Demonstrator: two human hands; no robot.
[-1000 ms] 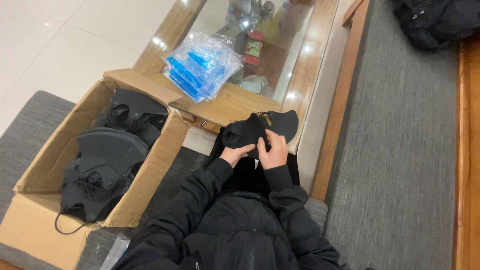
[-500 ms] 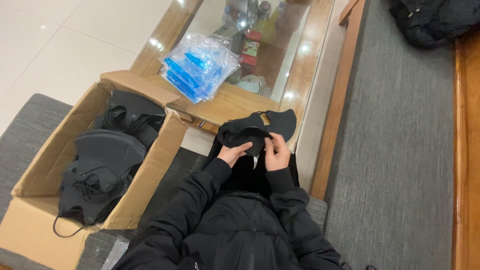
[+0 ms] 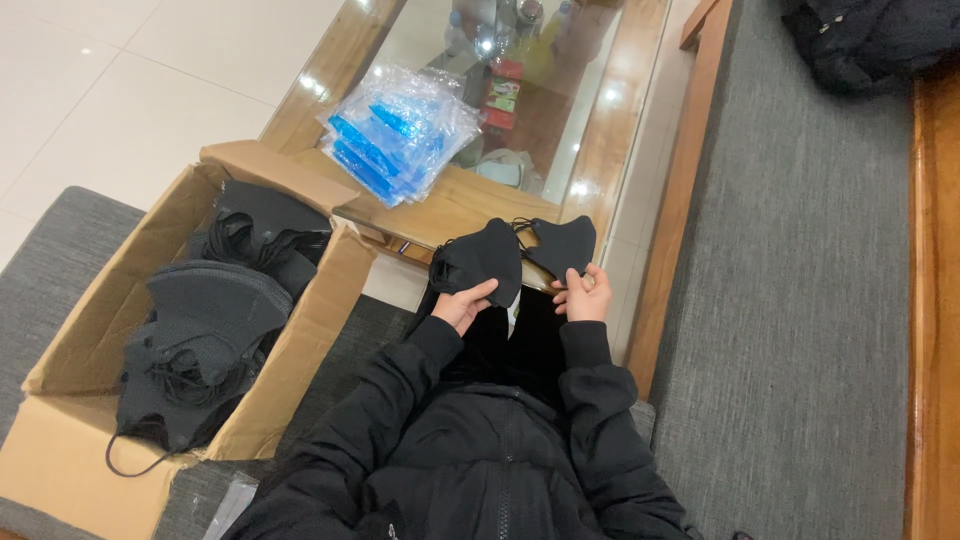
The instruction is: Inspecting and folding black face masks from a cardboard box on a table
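From the head camera, the left hand [image 3: 464, 303] is gripping one black face mask [image 3: 480, 262] while the right hand [image 3: 583, 297] is pinching a second black mask [image 3: 563, 243], holding both apart above the lap, at the wooden table [image 3: 455, 205] edge. An open cardboard box [image 3: 290, 355] of masks is sitting beside the left arm, within reach.

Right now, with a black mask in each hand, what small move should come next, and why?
Probably draw the hands a little further apart. The left hand holds one black mask, the right hand the other mask, and thin ear loops appear to cross between them, so they look not quite separated.
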